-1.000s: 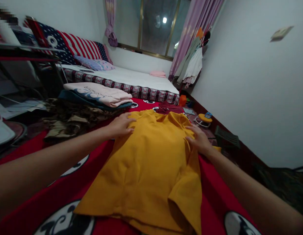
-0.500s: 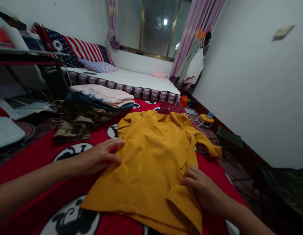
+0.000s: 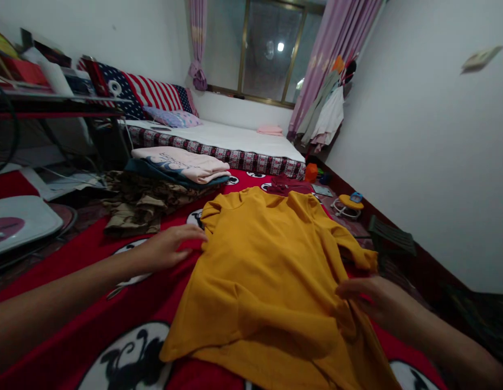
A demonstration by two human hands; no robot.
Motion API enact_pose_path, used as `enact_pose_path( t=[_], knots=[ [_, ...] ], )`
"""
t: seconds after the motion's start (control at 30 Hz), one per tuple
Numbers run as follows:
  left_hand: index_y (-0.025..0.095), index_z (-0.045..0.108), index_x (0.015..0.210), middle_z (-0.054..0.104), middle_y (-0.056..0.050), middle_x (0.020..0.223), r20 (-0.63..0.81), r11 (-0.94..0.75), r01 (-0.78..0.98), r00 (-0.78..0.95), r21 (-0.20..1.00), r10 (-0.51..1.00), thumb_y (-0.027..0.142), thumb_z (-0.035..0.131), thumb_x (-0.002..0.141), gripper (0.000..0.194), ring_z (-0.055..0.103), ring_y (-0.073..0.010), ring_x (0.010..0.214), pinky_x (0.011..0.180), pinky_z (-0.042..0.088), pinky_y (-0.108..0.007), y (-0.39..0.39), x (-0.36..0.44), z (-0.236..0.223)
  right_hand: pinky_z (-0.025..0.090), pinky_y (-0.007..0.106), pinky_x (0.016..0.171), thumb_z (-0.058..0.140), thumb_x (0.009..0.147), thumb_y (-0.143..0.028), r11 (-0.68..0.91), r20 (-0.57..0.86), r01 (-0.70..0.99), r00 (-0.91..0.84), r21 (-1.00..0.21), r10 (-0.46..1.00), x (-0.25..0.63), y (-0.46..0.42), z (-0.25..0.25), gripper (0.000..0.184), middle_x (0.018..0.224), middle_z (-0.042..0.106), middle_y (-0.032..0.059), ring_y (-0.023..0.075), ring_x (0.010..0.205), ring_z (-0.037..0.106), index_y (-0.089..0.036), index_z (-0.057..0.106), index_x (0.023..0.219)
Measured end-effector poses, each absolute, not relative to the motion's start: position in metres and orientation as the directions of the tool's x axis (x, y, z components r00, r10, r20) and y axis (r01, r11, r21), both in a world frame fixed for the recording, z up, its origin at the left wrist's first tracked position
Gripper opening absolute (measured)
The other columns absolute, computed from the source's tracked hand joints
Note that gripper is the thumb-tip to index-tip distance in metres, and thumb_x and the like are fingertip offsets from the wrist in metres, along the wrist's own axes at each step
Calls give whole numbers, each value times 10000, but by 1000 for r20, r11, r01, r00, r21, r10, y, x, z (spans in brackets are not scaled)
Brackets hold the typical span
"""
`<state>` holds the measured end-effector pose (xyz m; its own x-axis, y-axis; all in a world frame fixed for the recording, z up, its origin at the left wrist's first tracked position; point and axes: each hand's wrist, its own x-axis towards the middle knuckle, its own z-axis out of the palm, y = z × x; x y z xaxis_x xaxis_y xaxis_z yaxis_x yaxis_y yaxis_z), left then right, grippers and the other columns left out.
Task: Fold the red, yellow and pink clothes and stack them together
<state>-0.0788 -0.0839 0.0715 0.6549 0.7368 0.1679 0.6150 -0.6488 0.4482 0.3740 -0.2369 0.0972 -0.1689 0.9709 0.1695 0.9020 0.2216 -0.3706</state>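
Note:
A yellow long-sleeved shirt (image 3: 271,260) lies spread on a red blanket (image 3: 154,303) with black-and-white round prints. Its collar end points away from me, and the lower part is wrinkled. My left hand (image 3: 174,246) hovers by the shirt's left edge, below the sleeve, fingers stretched out and holding nothing. On the other side, my right hand (image 3: 373,295) pinches the shirt's right edge between fingertips and thumb. That hand is slightly blurred. The right sleeve reaches out beyond it, its cuff at the blanket's edge.
Folded clothes (image 3: 186,162) and camouflage trousers (image 3: 141,203) are stacked at the left. A dark red garment (image 3: 290,184) lies past the collar. Behind stands a bed (image 3: 235,135). A yellow stool (image 3: 349,205) and a dark folding stool (image 3: 392,235) stand at right, a cluttered desk (image 3: 64,105) at left.
My right hand has moved right, and the turned-over lower right corner of the shirt now spreads outward. My left hand has shifted slightly up and left, off the fabric. The view has tilted a little.

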Motion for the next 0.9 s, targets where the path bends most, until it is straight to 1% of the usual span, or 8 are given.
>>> enact_pose_path(
  t=[0.13,0.27,0.37,0.5,0.6,0.77,0.83,0.9],
  knots=[
    [144,534,1303,711,-95,1030,130,-267,799,235,539,963,307,608,709,620,682,-244,881,831,532,-346,-38,-71,46,508,278,789,526,847,-187,402,189,735,-359,-546,914,297,-200,89,207,930,729,61,187,871,674,-215,704,948],
    [131,433,1385,701,-122,1080,174,-245,756,174,607,969,325,683,651,798,683,-265,879,777,533,-348,-30,-41,32,479,246,741,514,846,-115,547,308,587,-462,-597,832,239,-171,42,206,939,680,48,152,830,629,-216,684,907],
    [177,501,1340,675,-111,1181,273,-363,733,247,575,930,290,639,690,674,656,-277,1011,857,509,-357,-38,-18,27,461,237,710,537,836,-110,557,416,543,-371,-629,830,226,-159,12,168,873,642,38,140,791,602,-209,673,830],
    [192,721,1007,738,-44,952,172,-401,753,368,522,914,179,543,703,353,674,-230,888,818,501,-300,-38,-25,44,458,238,710,549,851,-124,510,421,456,-288,-730,860,231,-155,3,139,825,622,25,133,773,595,-199,658,808],
    [170,759,879,718,-40,810,126,-271,875,241,402,962,166,527,718,282,652,-205,749,718,492,-277,-27,-65,85,459,241,708,553,856,-130,488,415,425,-258,-762,872,234,-157,7,126,813,629,23,133,765,592,-194,656,822],
    [119,735,968,599,-129,1165,427,-10,991,67,-134,902,228,498,856,284,514,-309,1111,940,416,-462,-19,-124,151,453,246,691,561,850,-149,502,412,454,-287,-736,865,228,-158,11,105,808,626,27,133,749,583,-185,655,821],
    [75,717,961,507,-163,1302,475,-35,982,122,-188,872,167,528,831,247,405,-354,1229,1017,341,-529,-24,-118,151,452,251,709,554,860,-163,508,402,465,-314,-725,860,226,-158,12,112,835,626,33,135,773,586,-184,661,834],
    [89,718,953,499,-158,1320,440,-228,970,241,-84,865,158,565,811,220,405,-346,1234,1055,311,-524,-33,-97,133,450,256,730,555,868,-187,509,392,465,-329,-724,859,226,-159,14,115,853,625,37,137,790,586,-183,664,834]
  ],
)
